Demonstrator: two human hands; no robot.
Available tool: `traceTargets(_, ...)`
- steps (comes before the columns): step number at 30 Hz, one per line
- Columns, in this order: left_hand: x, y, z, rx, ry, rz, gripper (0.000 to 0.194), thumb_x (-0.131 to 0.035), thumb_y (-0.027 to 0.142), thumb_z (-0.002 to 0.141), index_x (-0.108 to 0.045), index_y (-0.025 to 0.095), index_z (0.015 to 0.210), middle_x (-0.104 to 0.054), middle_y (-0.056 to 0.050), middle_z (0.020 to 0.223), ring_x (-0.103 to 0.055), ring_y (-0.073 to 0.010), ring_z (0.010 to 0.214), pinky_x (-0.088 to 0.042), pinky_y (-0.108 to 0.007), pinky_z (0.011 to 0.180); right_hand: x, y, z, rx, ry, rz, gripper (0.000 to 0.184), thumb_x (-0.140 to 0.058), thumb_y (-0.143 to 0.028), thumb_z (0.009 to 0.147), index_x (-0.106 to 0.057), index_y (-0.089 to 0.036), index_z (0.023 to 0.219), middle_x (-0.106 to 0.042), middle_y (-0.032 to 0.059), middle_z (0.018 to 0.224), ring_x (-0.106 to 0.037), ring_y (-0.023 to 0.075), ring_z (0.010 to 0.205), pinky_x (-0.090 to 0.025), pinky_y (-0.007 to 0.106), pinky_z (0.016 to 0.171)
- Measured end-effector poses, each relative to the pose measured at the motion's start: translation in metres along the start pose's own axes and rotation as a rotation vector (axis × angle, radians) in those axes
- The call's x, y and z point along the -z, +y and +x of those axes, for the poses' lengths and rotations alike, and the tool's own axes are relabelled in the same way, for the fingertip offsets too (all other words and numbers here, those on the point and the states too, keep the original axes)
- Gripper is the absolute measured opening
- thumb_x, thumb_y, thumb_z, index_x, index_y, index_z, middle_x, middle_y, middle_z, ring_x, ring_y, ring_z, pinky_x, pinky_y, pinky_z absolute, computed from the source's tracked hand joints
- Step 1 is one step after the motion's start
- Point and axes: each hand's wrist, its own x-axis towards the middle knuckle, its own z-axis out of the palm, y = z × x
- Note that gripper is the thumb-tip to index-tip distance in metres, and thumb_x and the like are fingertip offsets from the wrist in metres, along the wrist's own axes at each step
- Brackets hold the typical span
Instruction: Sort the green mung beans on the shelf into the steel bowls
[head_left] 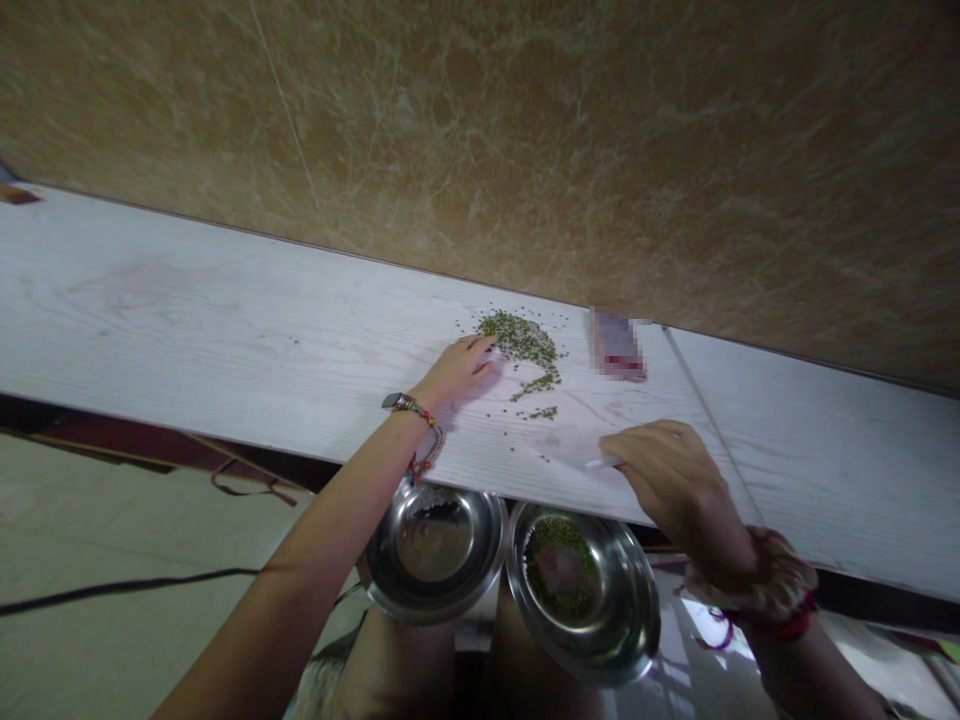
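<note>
A spread of small green beans, looking like mung beans [526,340], lies on the white wood-grain shelf top [315,320]. At the left edge of the spread is my left hand [465,368], palm down, its fingers stretched out and touching the beans, the thumb apart. My right hand [671,468] is closed over the right part of the shelf, near its front edge. From its fingers sticks out a thin white piece [602,463], blurred and mostly hidden by the hand. Between the hands a thin trail and several stray beans lie apart from the main spread.
Below the front edge, above my legs, sit two steel bowls: the left bowl [376,590] looks nearly bare inside, the right bowl [634,600] holds green beans. A pixelated phone-like object [619,345] lies near the brown marbled wall [480,150]. A black cable [150,582] runs at lower left.
</note>
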Motion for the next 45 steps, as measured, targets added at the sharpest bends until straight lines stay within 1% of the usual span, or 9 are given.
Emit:
traceTargets(3, 0.000, 0.000, 0.000, 0.008, 0.000, -0.005, 0.043, -0.047, 0.025, 0.089, -0.050, 0.011, 0.130, -0.057, -0.016, 0.129, -0.053, -0.0275, 0.120, -0.041, -0.042, 0.106, -0.012, -0.002, 0.008, 0.022, 0.047, 0.008, 0.019, -0.048, -0.010, 0.090, -0.064, -0.019, 0.089, -0.072, 0.0017, 0.079, -0.064, 0.0140, 0.075, -0.043, 0.031, 0.077)
traceTargets(7, -0.001, -0.001, 0.000, -0.010, 0.009, 0.002, 0.043, -0.046, 0.026, 0.090, -0.049, 0.013, 0.131, -0.057, -0.015, 0.130, -0.052, -0.0270, 0.121, -0.041, -0.043, 0.105, -0.020, -0.007, 0.019, 0.080, 0.028, 0.007, 0.018, -0.048, -0.009, 0.089, -0.064, -0.017, 0.090, -0.073, 0.0021, 0.081, -0.063, 0.0133, 0.076, -0.041, 0.031, 0.080)
traceTargets(10, -0.001, -0.002, 0.000, -0.009, 0.007, 0.020, 0.045, -0.045, 0.026, 0.089, -0.048, 0.012, 0.132, -0.056, -0.015, 0.132, -0.052, -0.0262, 0.121, -0.040, -0.042, 0.106, -0.023, -0.012, 0.024, 0.080, 0.029, -0.032, 0.020, -0.047, -0.007, 0.089, -0.065, -0.017, 0.092, -0.072, 0.0025, 0.082, -0.062, 0.0135, 0.077, -0.040, 0.030, 0.080)
traceTargets(17, 0.000, 0.000, 0.000, -0.003, -0.009, 0.028, 0.045, -0.046, 0.024, 0.089, -0.049, 0.010, 0.131, -0.057, -0.016, 0.130, -0.053, -0.0267, 0.120, -0.041, -0.041, 0.105, -0.032, -0.024, 0.031, 0.110, -0.064, -0.069, 0.021, -0.047, -0.008, 0.088, -0.066, -0.017, 0.089, -0.071, 0.0014, 0.077, -0.059, 0.0134, 0.073, -0.039, 0.031, 0.079)
traceTargets(22, 0.000, 0.001, 0.000, -0.007, 0.000, 0.007, 0.043, -0.047, 0.023, 0.088, -0.050, 0.011, 0.130, -0.058, -0.016, 0.127, -0.055, -0.0266, 0.118, -0.043, -0.041, 0.103, -0.022, -0.024, 0.024, 0.118, -0.080, -0.045, 0.020, -0.046, -0.007, 0.088, -0.064, -0.016, 0.089, -0.071, 0.0015, 0.077, -0.059, 0.0135, 0.072, -0.039, 0.031, 0.079)
traceTargets(27, 0.001, 0.001, 0.000, 0.003, -0.007, 0.023, 0.044, -0.046, 0.024, 0.089, -0.050, 0.011, 0.131, -0.057, -0.016, 0.129, -0.054, -0.0265, 0.119, -0.041, -0.041, 0.105, -0.008, -0.014, 0.011, 0.109, -0.090, 0.009, 0.024, -0.043, -0.004, 0.088, -0.062, -0.018, 0.091, -0.073, 0.0009, 0.081, -0.062, 0.0128, 0.075, -0.038, 0.032, 0.083)
traceTargets(33, 0.000, -0.001, 0.000, -0.013, -0.001, 0.016, 0.043, -0.046, 0.024, 0.089, -0.051, 0.011, 0.129, -0.059, -0.016, 0.128, -0.055, -0.0261, 0.117, -0.043, -0.041, 0.103, -0.017, -0.001, 0.011, 0.054, -0.011, 0.094, 0.017, -0.049, -0.009, 0.089, -0.062, -0.019, 0.091, -0.073, 0.0007, 0.083, -0.064, 0.0133, 0.079, -0.038, 0.032, 0.084)
traceTargets(38, 0.001, -0.001, -0.001, -0.015, 0.002, 0.016, 0.043, -0.047, 0.024, 0.088, -0.051, 0.012, 0.130, -0.059, -0.014, 0.127, -0.056, -0.0249, 0.117, -0.044, -0.039, 0.103, -0.022, 0.002, 0.016, 0.148, -0.071, 0.164, 0.019, -0.046, -0.009, 0.090, -0.062, -0.019, 0.089, -0.073, 0.0013, 0.084, -0.065, 0.0121, 0.081, -0.038, 0.032, 0.086)
traceTargets(45, 0.001, -0.001, -0.001, 0.001, -0.009, 0.013, 0.043, -0.047, 0.024, 0.089, -0.051, 0.012, 0.130, -0.059, -0.015, 0.126, -0.056, -0.0262, 0.115, -0.044, -0.041, 0.102, -0.002, 0.014, -0.002, 0.128, -0.143, 0.185, 0.022, -0.040, -0.015, 0.095, -0.060, -0.022, 0.089, -0.072, -0.0009, 0.082, -0.065, 0.0114, 0.079, -0.038, 0.033, 0.088)
